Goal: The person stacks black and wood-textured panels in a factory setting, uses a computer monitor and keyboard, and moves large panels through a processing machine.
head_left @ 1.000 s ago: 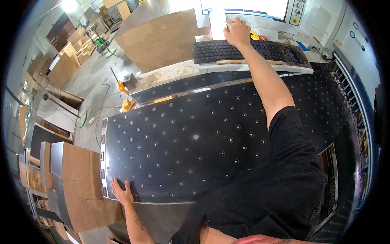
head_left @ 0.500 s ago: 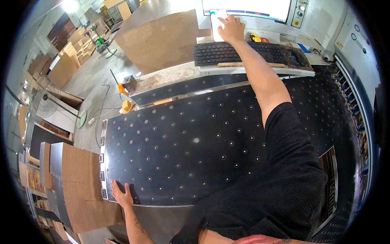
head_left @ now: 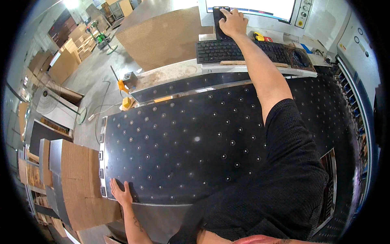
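My right hand (head_left: 234,25) reaches over the keyboard (head_left: 223,50) to a phone (head_left: 219,31) that stands propped upright against the monitor (head_left: 266,9). The index finger is stretched toward the upper part of its dark screen; the other fingers are loosely bent, and the hand does not grip the phone. At the near left corner of the black table (head_left: 183,152), dotted with small metal studs, my left hand (head_left: 122,192) rests flat, fingers spread and holding nothing.
Stacked cardboard-topped pieces (head_left: 81,179) stand against the table's left end. A mouse (head_left: 300,57) sits right of the keyboard, with a yellow tape measure (head_left: 258,36) behind it. A large cardboard sheet (head_left: 166,42) and a standing fan (head_left: 48,99) are farther left.
The phone's screen has gone from bright white to dark. My right hand stays at the phone, its fingers shifted slightly. My left hand stays on the table.
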{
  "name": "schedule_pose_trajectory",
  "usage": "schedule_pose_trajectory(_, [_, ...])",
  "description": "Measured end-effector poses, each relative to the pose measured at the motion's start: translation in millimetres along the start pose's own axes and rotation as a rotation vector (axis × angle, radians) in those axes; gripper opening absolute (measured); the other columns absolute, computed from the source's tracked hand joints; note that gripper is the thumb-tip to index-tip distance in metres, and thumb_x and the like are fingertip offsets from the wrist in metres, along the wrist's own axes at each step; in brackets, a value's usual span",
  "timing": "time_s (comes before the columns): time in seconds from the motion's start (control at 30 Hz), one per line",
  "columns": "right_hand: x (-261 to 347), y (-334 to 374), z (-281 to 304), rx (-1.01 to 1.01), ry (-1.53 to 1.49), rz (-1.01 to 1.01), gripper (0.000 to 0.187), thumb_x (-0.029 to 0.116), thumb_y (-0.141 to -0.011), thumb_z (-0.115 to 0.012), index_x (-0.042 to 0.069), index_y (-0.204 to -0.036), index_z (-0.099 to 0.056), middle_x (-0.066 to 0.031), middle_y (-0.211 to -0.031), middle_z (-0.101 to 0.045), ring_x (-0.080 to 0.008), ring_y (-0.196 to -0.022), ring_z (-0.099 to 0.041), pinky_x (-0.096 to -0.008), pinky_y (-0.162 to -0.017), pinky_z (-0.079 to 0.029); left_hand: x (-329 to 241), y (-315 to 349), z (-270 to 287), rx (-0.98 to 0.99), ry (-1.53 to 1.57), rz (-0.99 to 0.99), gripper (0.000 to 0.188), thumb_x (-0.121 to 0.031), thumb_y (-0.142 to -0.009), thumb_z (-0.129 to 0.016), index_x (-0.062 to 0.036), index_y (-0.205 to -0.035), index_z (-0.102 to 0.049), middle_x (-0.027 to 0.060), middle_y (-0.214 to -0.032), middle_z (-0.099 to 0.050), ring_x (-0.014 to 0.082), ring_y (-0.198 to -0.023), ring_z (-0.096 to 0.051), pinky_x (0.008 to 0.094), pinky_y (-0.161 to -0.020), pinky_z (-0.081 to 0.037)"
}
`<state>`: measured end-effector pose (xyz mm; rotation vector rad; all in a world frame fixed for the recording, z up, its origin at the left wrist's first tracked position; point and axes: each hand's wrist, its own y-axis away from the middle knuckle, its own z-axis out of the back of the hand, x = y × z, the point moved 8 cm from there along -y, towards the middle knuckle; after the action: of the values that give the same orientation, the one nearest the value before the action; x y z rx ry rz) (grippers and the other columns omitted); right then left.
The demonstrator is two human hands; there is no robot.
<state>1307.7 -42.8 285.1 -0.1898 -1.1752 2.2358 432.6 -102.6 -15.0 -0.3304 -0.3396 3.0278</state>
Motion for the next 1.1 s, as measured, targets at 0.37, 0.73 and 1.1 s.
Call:
schedule_pose_trajectory(0.37, [-15.6,37.7,0.0,0.144,-0.091,-0.017,0.042,0.035,-0.093,-0.063,0.025,-0.134,-0.067,-0.0084,-0.132,-0.061,-0.0312,-0.129,-0.053,-0.0552,-0.108,-0.04,1.7,-0.8,-1.9,0.009,-0.013,0.004,0.079,-0.055,-0.099,-0.06,-0.003,-0.156,-0.042,0.0155,-0.166,-0.037,0.0343,-0.155,-0.03,0.0507,-0.125,-0.021])
schedule_pose_trajectory(0.73, [3.5,42.6,5.3,0.137,-0.051,0.122,0.039,0.032,-0.094,-0.06,0.027,-0.131,-0.071,-0.0088,-0.125,-0.064,-0.0306,-0.124,-0.056,-0.0528,-0.105,-0.041,-0.6,0.6,0.8,0.014,-0.002,0.017,0.079,-0.053,-0.099,-0.061,-0.0032,-0.157,-0.041,0.0144,-0.166,-0.037,0.0341,-0.155,-0.029,0.0509,-0.125,-0.021])
schedule_pose_trajectory(1.1, [-16.1,66.3,8.3,0.081,-0.068,0.146,0.026,0.024,-0.095,-0.062,0.024,-0.115,-0.079,-0.0049,-0.116,-0.066,-0.0289,-0.116,-0.059,-0.0523,-0.1,-0.044,0.3,0.7,-0.3,-0.006,0.001,-0.014,0.078,-0.055,-0.1,-0.059,-0.0007,-0.154,-0.044,0.0177,-0.164,-0.039,0.0363,-0.154,-0.031,0.0516,-0.124,-0.022])
